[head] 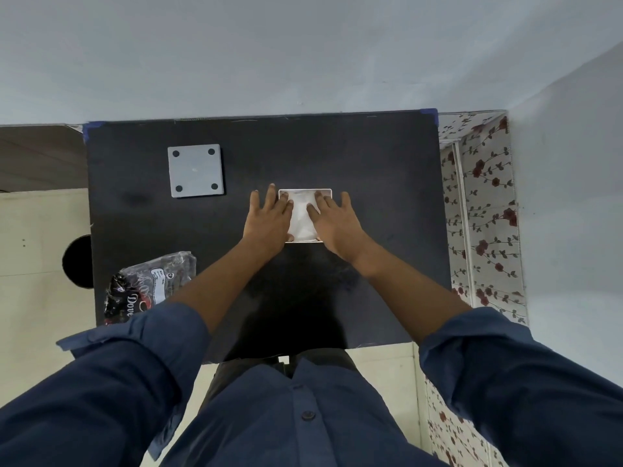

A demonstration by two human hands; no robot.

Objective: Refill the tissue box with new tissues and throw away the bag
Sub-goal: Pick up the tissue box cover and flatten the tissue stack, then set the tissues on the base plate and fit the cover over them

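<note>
Black desk (371, 163) fills the middle of the frame. At its center I press both flat, open hands, left hand (269, 219) and right hand (333, 220), on white tissues (302, 217) inside the tissue box (305, 191). Bag (148, 284) lies lower left.

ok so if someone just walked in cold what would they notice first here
First, both hands pressing white tissues down into the open tissue box at the middle of the black table, left hand and right hand flat on either side. Next, the grey square lid with four dark dots lying apart at the far left, and the crumpled plastic bag at the near left edge.
</note>
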